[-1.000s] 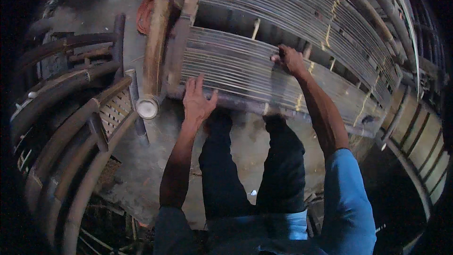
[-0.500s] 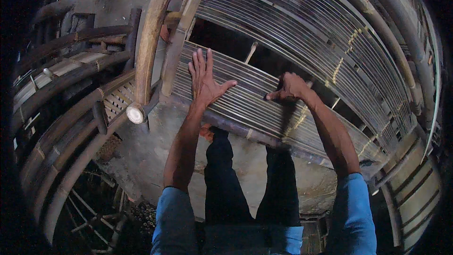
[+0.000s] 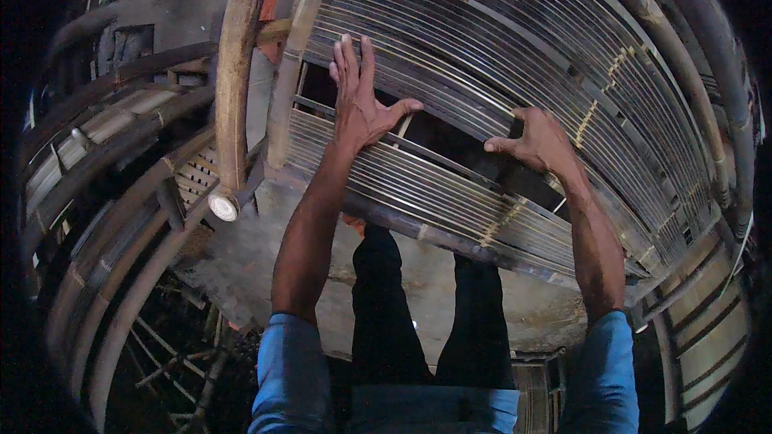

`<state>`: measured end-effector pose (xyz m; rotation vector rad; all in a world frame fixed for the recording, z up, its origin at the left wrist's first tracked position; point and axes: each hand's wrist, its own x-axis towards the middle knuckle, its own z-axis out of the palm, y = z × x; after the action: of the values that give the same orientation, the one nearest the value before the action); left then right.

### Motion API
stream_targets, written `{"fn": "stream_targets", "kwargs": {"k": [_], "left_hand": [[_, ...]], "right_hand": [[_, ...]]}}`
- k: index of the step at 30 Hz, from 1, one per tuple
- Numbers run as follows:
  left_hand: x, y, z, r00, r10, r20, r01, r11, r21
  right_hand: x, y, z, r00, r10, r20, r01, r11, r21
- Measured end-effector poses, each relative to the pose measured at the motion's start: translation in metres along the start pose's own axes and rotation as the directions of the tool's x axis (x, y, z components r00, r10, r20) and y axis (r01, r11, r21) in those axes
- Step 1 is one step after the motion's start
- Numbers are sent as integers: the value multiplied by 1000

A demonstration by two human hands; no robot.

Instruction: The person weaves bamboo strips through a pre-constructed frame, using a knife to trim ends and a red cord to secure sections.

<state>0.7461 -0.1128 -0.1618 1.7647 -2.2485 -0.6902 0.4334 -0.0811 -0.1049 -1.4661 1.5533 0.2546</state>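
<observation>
A cane furniture frame [image 3: 474, 56] made of many thin parallel rods fills the upper middle of the head view. My left hand [image 3: 359, 96] lies flat on the rods of its upper panel, fingers spread and pointing away from me. My right hand [image 3: 539, 141] curls its fingers over the lower edge of that upper panel, at the dark gap between the two panels. The lower panel [image 3: 434, 193] of rods sits just beneath both hands, bound with pale cane ties [image 3: 497, 225].
A thick curved cane pole [image 3: 233, 88] with a pale cut end stands to the left of the frame. More bent cane frames [image 3: 104, 217] stack at the left and right. My legs in dark trousers [image 3: 426, 313] stand on a grey concrete floor [image 3: 257, 249].
Both hands have moved up the frame from the lower panel toward the upper one. The left hand has spread flat higher up; the right hand has shifted to the gap's edge.
</observation>
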Motion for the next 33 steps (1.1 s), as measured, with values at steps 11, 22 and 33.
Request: {"fn": "stream_targets", "kwargs": {"k": [11,22,33], "left_hand": [[-69,3,-28,996,-95,1,94,992,85],[-140,-37,-25,981,-172,95,159,979,131],[-140,-37,-11,991,-92,101,91,996,15]], "right_hand": [[-89,-29,65,873,-273,-404,361,919,159],[-8,-13,144,988,-43,146,48,998,-28],[-25,-9,136,977,76,201,-73,997,-23]]}}
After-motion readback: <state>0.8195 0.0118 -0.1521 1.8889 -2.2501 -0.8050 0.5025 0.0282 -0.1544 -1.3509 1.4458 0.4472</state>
